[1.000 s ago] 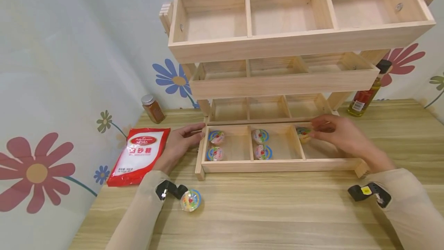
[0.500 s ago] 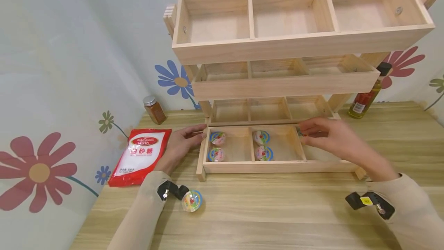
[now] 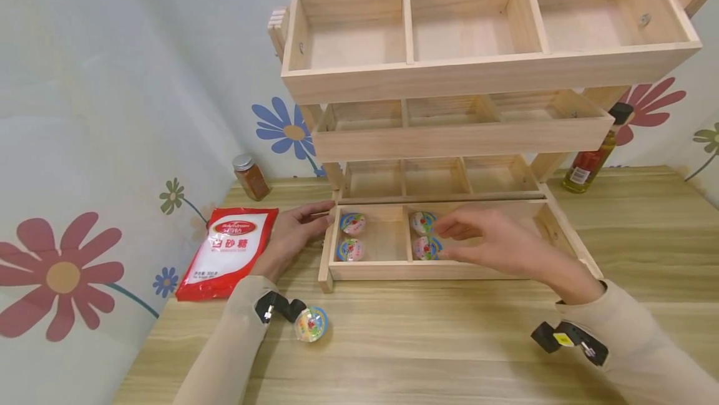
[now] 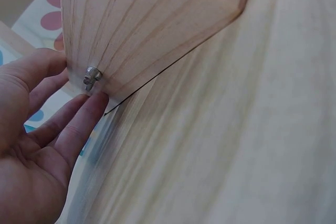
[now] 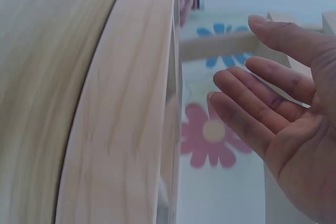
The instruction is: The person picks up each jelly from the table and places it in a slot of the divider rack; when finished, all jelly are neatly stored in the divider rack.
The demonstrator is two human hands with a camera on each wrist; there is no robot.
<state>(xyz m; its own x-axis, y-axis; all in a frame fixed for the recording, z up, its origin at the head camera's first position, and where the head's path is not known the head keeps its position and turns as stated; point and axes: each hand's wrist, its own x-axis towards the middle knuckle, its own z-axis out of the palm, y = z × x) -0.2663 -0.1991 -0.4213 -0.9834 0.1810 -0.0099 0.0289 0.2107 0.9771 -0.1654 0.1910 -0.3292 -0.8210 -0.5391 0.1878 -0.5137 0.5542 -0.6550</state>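
My left hand [image 3: 294, 230] touches the left end of the wooden rack's bottom box [image 3: 371, 272]. In the left wrist view its fingertips lie on the side board [image 4: 152, 19], just by a wing nut [image 4: 92, 77]. My right hand [image 3: 505, 246] hovers over the middle and right compartments; the right wrist view shows its fingers loosely bent with nothing in them. Two small jelly cups [image 3: 352, 223] sit in the left compartment, and two more jelly cups [image 3: 425, 248] in the middle one. The right compartment's back left corner is hidden behind my right hand.
Another jelly cup [image 3: 311, 324] lies on the table [image 3: 427, 342] beside my left wrist. A red and white sugar bag [image 3: 230, 249] lies at left, with a spice jar [image 3: 251, 179] behind it. An oil bottle [image 3: 590, 155] stands behind right. Upper wooden tiers [image 3: 489, 71] overhang the bottom box.
My right hand has let go of a jelly cup in the right compartment and moved left toward the middle compartment. My left hand has stayed at the rack's left end.
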